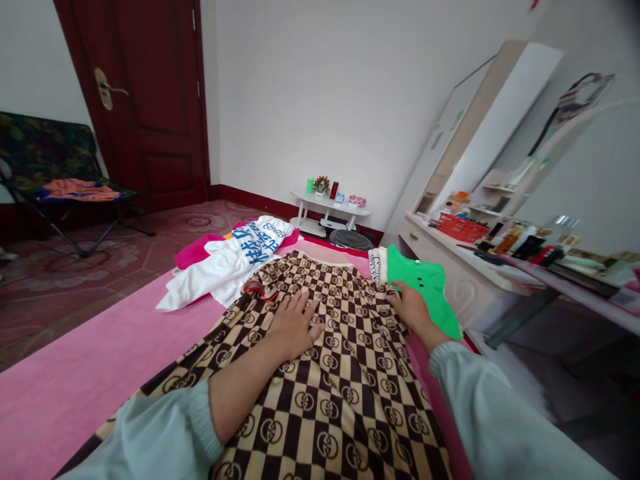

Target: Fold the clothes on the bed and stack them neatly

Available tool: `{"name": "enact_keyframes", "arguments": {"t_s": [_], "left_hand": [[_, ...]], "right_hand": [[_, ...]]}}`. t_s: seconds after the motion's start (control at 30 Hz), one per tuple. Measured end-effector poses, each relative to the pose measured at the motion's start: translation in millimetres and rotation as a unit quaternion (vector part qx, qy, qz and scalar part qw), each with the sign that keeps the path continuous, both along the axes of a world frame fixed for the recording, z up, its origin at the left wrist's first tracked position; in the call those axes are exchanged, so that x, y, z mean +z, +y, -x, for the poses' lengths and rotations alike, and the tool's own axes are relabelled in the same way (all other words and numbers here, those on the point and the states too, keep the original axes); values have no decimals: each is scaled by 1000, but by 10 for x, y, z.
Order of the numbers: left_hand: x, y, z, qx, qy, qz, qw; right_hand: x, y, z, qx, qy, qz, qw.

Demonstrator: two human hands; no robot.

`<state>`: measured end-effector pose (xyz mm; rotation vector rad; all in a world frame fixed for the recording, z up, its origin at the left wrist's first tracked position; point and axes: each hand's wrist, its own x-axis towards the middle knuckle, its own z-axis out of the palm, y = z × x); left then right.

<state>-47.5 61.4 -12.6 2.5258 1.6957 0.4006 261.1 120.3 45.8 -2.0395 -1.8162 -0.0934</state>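
A brown-and-beige checked dress lies spread over the pink bed cover, its collar end away from me. My left hand rests flat on the upper part of the dress, fingers apart. At the right edge of the dress, by its sleeve, is my right hand; its fingertips touch the cloth, and whether they pinch it I cannot tell. A green garment lies just beyond the right hand. To the left of the collar lies a white garment with blue lettering, over a magenta cloth.
A white dressing table with a red basket and several bottles stands at the right. Against the far wall is a low white stand. A folding chair holding an orange cloth stands at the left, near a dark red door.
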Motion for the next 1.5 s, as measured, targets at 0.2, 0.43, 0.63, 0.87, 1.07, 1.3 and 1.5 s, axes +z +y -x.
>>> {"name": "enact_keyframes", "arguments": {"t_s": [0.2,0.43,0.63,0.87,1.07,1.3,1.5], "left_hand": [[-20,5,-33,6,-3,1,1000],[36,-16,-45,11,-1,12,1000],[35,-25,-13,15,-6,6,1000],[84,23,-21,74,-8,29,997],[131,107,252,39,21,34,998],[537,667,1298,48,173,-78,981],[699,968,1581,141,224,-121,957]], "right_hand": [[75,-100,-440,-159,26,-111,981],[70,-195,359,1,15,-151,988],[-371,-292,1505,130,38,50,990],[-558,-312,1481,113,15,73,991],[-534,-318,1458,125,39,55,990],[-565,-304,1435,125,55,59,989],[-537,-315,1450,121,64,63,989]]}}
